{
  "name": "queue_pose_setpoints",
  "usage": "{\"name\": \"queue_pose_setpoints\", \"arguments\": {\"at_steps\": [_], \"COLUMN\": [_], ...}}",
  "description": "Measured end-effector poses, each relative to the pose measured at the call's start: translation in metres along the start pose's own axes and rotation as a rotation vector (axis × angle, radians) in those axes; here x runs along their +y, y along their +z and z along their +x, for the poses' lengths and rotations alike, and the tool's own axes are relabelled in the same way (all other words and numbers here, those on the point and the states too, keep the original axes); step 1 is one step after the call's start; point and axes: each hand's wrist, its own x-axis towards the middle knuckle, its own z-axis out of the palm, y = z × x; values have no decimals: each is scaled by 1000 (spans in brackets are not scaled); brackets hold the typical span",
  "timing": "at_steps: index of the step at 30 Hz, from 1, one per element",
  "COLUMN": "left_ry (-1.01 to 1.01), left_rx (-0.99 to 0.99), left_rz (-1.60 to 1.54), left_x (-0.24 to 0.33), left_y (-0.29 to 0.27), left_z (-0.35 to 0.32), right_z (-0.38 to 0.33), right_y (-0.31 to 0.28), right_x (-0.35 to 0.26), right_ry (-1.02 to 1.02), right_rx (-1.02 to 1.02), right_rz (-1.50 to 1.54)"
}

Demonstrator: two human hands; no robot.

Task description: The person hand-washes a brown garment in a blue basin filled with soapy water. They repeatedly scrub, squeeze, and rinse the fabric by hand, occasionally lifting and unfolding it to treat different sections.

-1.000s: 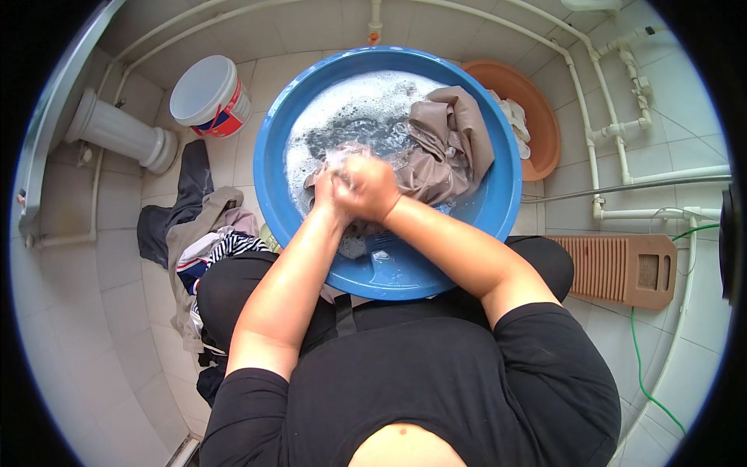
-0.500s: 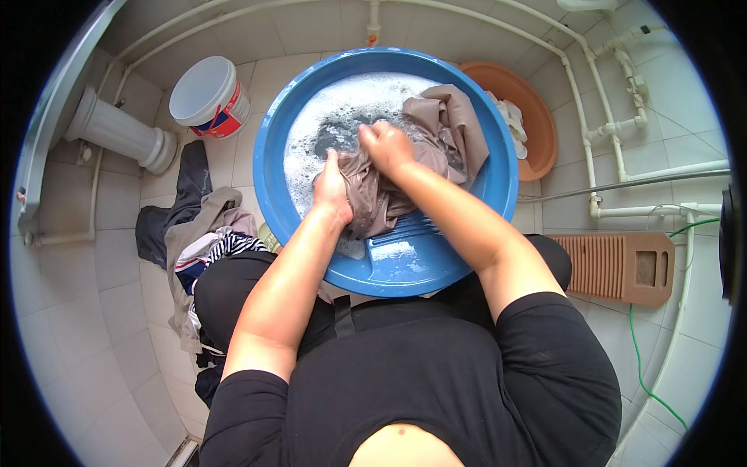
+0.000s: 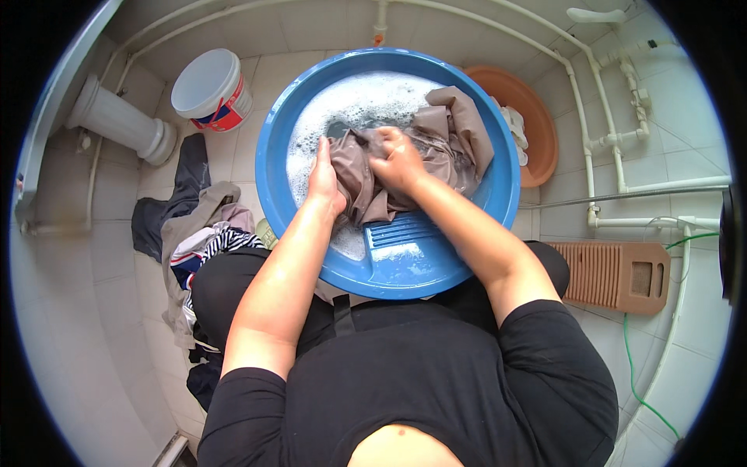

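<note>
A wet taupe garment (image 3: 359, 177) lies bunched in a round blue washtub (image 3: 268, 156), partly in water covered with white suds (image 3: 377, 87). My left hand (image 3: 325, 187) grips the garment's left side, thumb up along the cloth; its other fingers are mostly hidden. Closed on a fold nearer the tub's middle is my right hand (image 3: 401, 162), its fingers a little blurred. More of the same cloth rises in folds against the tub's right wall. The tub's ribbed built-in washboard (image 3: 405, 231) shows below my hands.
A white bucket (image 3: 208, 87) stands far left beside a white pedestal (image 3: 124, 124). Left of the tub lies a heap of clothes (image 3: 198, 210). An orange-brown basin (image 3: 542, 136) holding pale cloth sits behind right; a brown washboard (image 3: 603, 272) and green cord (image 3: 632, 366) lie at right.
My right hand has shifted slightly right and downward, drawing cloth with it. My left hand stays near the tub's left side, its thumb now higher. The view has shifted slightly.
</note>
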Motion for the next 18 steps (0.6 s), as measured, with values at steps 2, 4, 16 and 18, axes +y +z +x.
{"name": "queue_pose_setpoints", "arguments": {"at_steps": [2,4,16,18], "left_ry": [14,-230,35,-50], "left_rx": [-76,-205,97,-283], "left_rz": [29,-7,173,-64], "left_x": [4,11,-26,-27], "left_y": [14,7,23,-17], "left_z": [-13,-13,-35,-22], "right_z": [-8,-17,-8,-22], "right_y": [-5,-8,-5,-13], "right_x": [-48,-94,-76,-108], "right_ry": [-77,-160,122,-8], "right_rx": [-39,49,147,50], "right_rz": [218,292,238,303]}}
